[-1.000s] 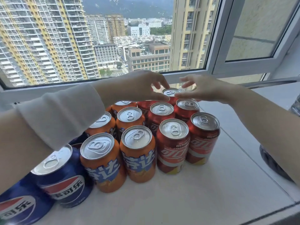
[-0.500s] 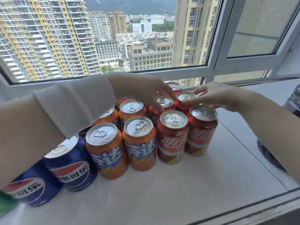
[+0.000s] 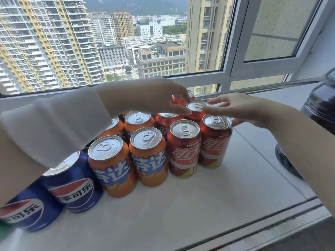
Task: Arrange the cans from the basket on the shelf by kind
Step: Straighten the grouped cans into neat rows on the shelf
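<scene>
The red cola can with silver top (image 3: 197, 106), newly uncovered, stands behind a front red can (image 3: 215, 142) on the white shelf (image 3: 199, 205). The left hand (image 3: 155, 98) pinches its rim; the right hand (image 3: 239, 109), fingers relaxed, touches the opposite edge.

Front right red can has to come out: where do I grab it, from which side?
Grip the front right red can round its upright side wall, coming from the right. That side and the front are bare; its left is tight against the neighbouring red can, and the rear red can stands close behind, so fingers likely won't fit there.
</scene>
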{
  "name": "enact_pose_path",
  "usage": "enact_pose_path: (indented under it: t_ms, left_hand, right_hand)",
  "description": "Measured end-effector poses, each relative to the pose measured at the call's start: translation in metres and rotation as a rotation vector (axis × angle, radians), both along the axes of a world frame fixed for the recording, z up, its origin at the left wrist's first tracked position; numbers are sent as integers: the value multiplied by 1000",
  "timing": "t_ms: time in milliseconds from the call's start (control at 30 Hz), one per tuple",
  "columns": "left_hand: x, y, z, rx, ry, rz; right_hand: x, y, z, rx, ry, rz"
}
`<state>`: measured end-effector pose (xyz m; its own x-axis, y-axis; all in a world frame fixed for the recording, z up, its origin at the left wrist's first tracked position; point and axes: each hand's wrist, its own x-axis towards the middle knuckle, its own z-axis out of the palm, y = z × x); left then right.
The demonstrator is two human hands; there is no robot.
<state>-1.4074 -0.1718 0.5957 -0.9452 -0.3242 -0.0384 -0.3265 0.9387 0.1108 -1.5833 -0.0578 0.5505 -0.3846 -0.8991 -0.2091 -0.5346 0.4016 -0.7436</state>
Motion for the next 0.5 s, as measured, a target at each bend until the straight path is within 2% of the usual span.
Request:
enact_pose_path:
  t_ms: [67,200,500]
  left_hand:
    - [5,16,-3,18,54,-21]
    - [11,34,-22,-81,-41,-59]
    - [10,38,-21,-137,-33,-48]
  right_hand:
    - [-1,19,-6,-39,-39,-14]
    - [7,42,-21,-163,-121,-4]
    - [14,43,-33,-331,-221,-21]
